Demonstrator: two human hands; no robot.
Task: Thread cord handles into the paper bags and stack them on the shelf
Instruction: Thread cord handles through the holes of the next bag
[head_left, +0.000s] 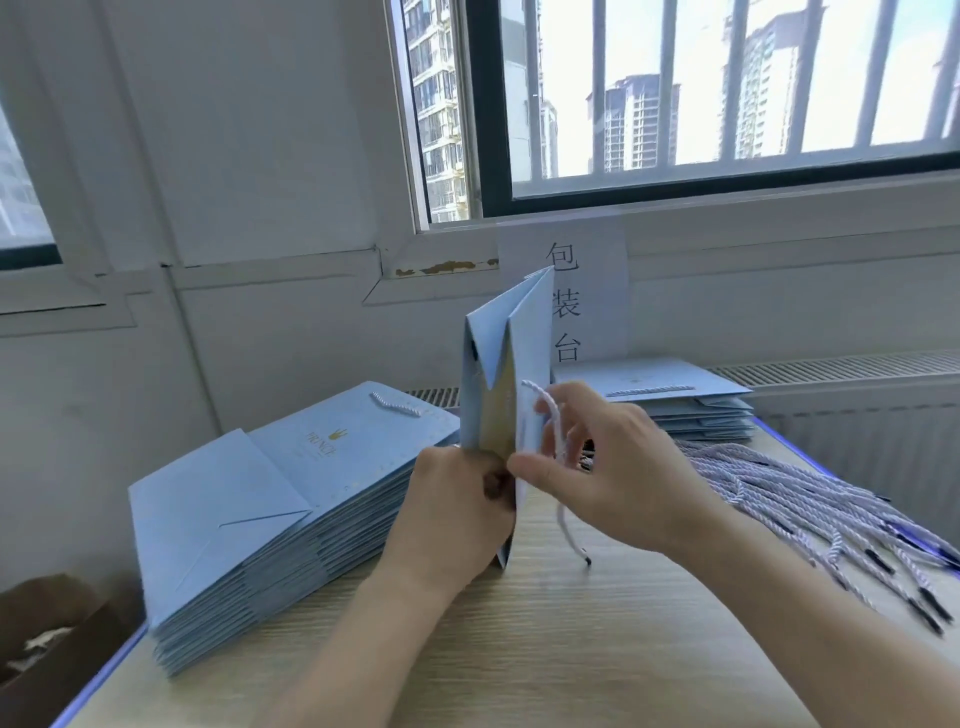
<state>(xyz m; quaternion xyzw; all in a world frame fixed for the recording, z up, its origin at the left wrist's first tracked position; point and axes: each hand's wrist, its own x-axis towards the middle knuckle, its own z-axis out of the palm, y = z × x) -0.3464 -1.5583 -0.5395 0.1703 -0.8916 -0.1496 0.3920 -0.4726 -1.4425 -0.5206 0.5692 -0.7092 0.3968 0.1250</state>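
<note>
threading is the step in hand: the bag (491, 395) is held up off the tabletop (519, 654), in the middle of the view between the two hands. the left hand (457, 509) grips its lower part, fingers curled round the edge. the right hand (597, 467) is close on the other side, thumb on the right panel and fingers curled about the cord (543, 410), which loops up beside that panel and hangs down with its dark tip loose just above the tabletop. the bag is folded flat and seen edge-on; its long axis stands about upright, leaning a little away at the top, with the v of a gusset uppermost. the edge toward the person seems to be the mouth, with a yellowish inside showing between the panels, though that is not certain. one end of the cord looks to be at the panel already; next the free tip likely needs feeding through the other hole and pulling snug, which calls for the left hand to keep the bag steady. a stack (270, 514) of flat bags lies left, and spare cords (810, 499) lie right.
</note>
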